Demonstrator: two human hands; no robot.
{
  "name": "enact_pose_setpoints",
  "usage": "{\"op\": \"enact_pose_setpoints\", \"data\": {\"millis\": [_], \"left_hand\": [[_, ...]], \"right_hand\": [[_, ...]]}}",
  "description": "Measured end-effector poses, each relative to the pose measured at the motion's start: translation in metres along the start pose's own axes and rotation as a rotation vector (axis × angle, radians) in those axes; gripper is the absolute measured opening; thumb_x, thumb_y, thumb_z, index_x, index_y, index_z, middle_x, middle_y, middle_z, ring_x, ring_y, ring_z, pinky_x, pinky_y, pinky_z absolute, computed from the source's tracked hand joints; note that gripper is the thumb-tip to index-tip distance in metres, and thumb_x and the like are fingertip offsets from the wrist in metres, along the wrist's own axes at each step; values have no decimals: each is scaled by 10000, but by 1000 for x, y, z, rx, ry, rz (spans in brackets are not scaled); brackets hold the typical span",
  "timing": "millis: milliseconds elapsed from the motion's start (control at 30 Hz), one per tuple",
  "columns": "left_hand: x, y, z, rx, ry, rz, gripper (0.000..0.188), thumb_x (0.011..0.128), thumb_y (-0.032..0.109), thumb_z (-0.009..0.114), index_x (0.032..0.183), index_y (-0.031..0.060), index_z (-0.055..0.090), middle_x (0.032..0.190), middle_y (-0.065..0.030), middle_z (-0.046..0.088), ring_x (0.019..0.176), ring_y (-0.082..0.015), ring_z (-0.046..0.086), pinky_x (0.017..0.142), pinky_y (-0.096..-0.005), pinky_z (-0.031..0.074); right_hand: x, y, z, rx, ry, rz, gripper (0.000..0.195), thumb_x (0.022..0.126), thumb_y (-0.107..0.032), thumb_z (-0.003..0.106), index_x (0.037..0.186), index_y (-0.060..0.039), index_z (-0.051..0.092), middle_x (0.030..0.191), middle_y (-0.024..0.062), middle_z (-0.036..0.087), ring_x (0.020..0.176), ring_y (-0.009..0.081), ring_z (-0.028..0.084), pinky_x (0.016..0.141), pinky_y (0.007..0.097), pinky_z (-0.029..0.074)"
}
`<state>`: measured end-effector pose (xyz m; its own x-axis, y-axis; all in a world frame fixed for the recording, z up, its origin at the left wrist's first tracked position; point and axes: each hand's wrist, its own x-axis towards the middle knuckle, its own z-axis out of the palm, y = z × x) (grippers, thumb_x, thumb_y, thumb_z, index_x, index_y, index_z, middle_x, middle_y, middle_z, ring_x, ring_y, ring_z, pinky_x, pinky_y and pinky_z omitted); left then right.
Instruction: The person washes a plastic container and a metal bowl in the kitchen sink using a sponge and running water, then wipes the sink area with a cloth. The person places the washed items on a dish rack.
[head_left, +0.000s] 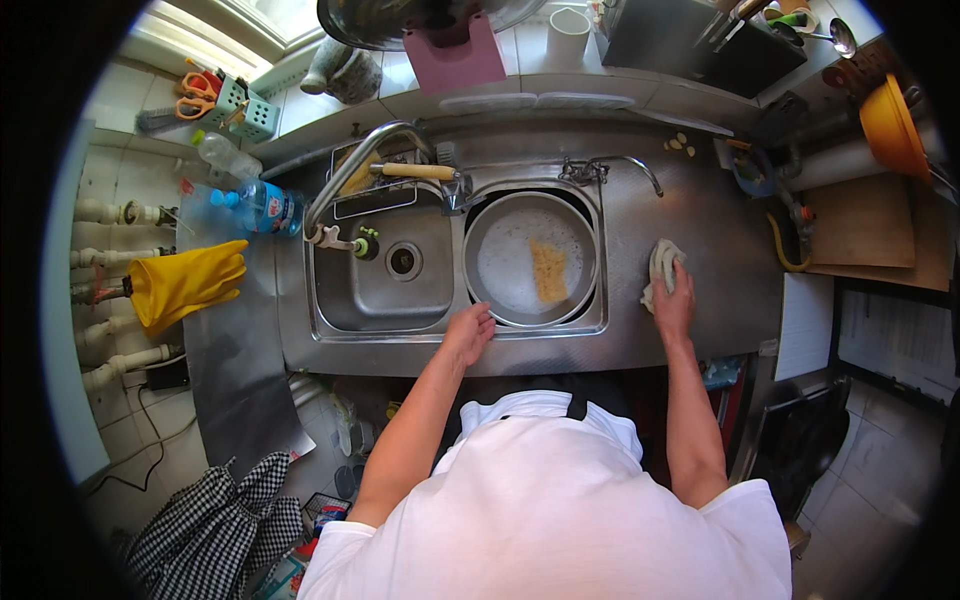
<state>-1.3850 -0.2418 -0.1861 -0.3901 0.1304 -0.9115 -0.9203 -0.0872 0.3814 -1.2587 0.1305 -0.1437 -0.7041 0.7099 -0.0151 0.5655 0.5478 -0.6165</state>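
My right hand (673, 300) grips a crumpled pale cloth (664, 262) on the stainless steel counter (630, 225), right of the sink. Near the front rim of the double sink (382, 335), my left hand (471, 330) is held with nothing visible in it. Its fingertips are close to the edge of a round metal basin (474, 289); whether they touch cannot be made out. The basin sits in the right bowl and holds cloudy water with a yellow sponge-like cloth (549, 270) in it. A wooden-handled brush (412, 171) lies across the rack behind the left bowl.
A curved faucet (330, 195) arches over the left bowl, and a thinner spout (637, 163) stands behind the right one. Plastic bottles (266, 208) and yellow rubber gloves (187, 285) are at the left. Garlic cloves (679, 141) lie at the back right, near a blue basket (750, 171).
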Motion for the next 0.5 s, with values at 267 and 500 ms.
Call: {"op": "enact_pose_setpoints", "data": {"millis": [267, 500], "left_hand": [[9, 10, 8, 97, 65, 22, 373, 956, 220, 684, 1188, -52, 580, 1160, -174, 563, 1032, -280, 605, 856, -385, 555], [11, 12, 11, 74, 68, 46, 192, 952, 108, 657, 1016, -65, 603, 880, -137, 615, 669, -195, 593, 544, -292, 481]], "right_hand": [[-25, -17, 30, -98, 41, -376, 489, 888, -178, 702, 1331, -9, 580, 1322, 237, 570, 1142, 424, 592, 988, 477, 488], [-47, -94, 136, -186, -582, -266, 656, 857, -188, 744, 1424, -57, 441, 1222, 262, 576, 1046, 459, 652, 883, 526, 560]]}}
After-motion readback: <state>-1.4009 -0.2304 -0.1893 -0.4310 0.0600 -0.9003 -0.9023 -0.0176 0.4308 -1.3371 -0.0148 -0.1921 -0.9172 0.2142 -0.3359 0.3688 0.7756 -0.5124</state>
